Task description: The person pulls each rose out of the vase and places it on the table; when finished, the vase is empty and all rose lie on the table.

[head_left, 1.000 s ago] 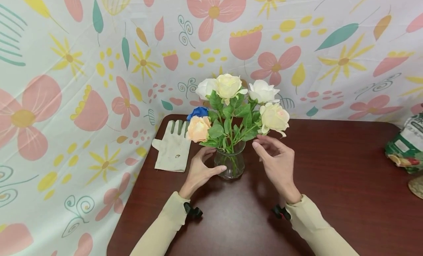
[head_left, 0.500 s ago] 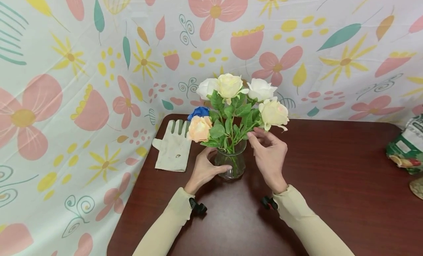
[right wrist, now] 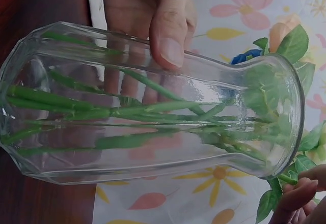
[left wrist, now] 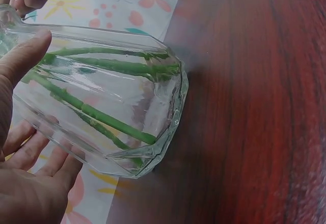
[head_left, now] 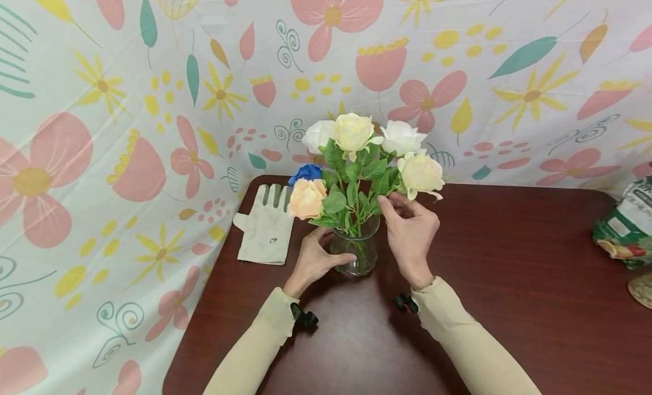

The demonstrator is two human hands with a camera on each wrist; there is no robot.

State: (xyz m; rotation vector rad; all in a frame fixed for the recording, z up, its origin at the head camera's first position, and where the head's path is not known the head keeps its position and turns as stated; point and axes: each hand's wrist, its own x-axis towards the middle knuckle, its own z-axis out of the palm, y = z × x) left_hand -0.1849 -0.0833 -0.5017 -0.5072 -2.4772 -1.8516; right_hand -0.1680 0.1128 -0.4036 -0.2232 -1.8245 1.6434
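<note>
A clear glass vase (head_left: 368,263) stands upright on the table, holding several roses with green stems. My left hand (head_left: 314,260) grips it from the left, with the thumb (left wrist: 25,56) along the near wall and the fingers round the far side. On the right, the fingertips of my right hand (head_left: 411,228) pinch the stem (right wrist: 287,178) of the cream rose (head_left: 421,174) just above the rim. Around it are a white rose (head_left: 402,137), a pale yellow rose (head_left: 352,132), a peach rose (head_left: 308,198) and a blue rose (head_left: 305,173). Stem ends show through the glass.
A white work glove (head_left: 265,236) with grey-green fingers lies left of the vase. At the far right stand a green and white bag (head_left: 626,225) and a round object (head_left: 643,288), cut off by the frame. A flower-patterned cloth (head_left: 326,61) hangs behind the dark wooden table (head_left: 509,270).
My right hand has moved left and slightly up, from beside the cream rose to its stem, and now pinches it. The cream rose has shifted slightly left. My left hand stays on the vase.
</note>
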